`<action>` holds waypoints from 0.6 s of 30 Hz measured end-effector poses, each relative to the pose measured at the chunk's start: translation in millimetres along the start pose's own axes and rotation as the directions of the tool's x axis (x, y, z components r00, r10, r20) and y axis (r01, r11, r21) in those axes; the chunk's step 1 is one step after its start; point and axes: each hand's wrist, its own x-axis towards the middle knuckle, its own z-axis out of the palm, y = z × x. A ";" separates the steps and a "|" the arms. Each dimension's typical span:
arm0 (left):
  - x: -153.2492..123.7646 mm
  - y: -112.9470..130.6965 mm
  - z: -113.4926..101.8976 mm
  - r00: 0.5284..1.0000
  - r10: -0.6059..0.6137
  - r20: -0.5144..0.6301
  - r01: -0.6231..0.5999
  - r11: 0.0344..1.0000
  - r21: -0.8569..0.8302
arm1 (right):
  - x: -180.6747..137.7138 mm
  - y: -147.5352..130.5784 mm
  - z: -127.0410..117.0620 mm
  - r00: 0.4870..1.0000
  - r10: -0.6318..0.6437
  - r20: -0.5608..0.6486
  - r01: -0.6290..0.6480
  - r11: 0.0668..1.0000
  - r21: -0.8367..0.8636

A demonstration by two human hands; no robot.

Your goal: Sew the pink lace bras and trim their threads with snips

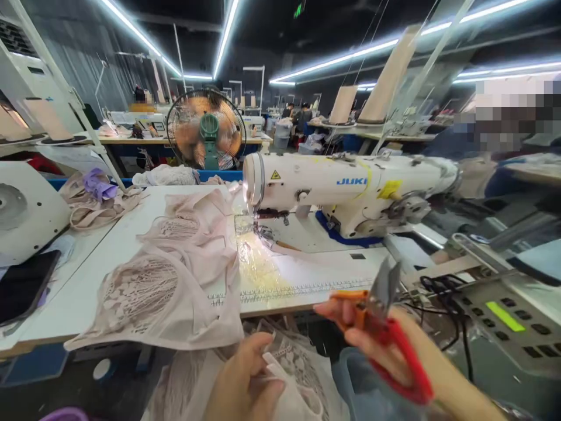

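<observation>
My left hand (248, 374) pinches an edge of a pale lace garment (322, 368), just below the table (100, 278)'s front edge. My right hand (372, 345) is wrapped around the scissors (382, 298), in front of the sewing machine (307, 182). A garment pile (175, 280) lies to its left.
</observation>
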 end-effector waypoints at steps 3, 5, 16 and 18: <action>1.0 4.6 9.0 1.000 0.021 -0.013 -0.021 0.999 -0.036 | -40.9 7.6 53.6 0.990 0.053 0.128 -0.075 0.982 0.176; 2.4 11.7 11.9 1.000 -0.004 -0.024 0.003 1.000 -0.030 | -50.4 7.5 70.6 0.987 0.069 0.145 -0.102 0.968 0.228; -2.6 7.6 14.2 0.980 -0.164 -0.108 0.152 0.982 -0.113 | -50.5 2.8 83.2 0.982 0.117 0.145 -0.137 0.981 0.136; -0.7 6.0 13.1 0.981 -0.165 -0.102 0.150 0.978 -0.143 | -51.0 4.0 84.7 0.987 0.094 0.131 -0.113 0.984 0.139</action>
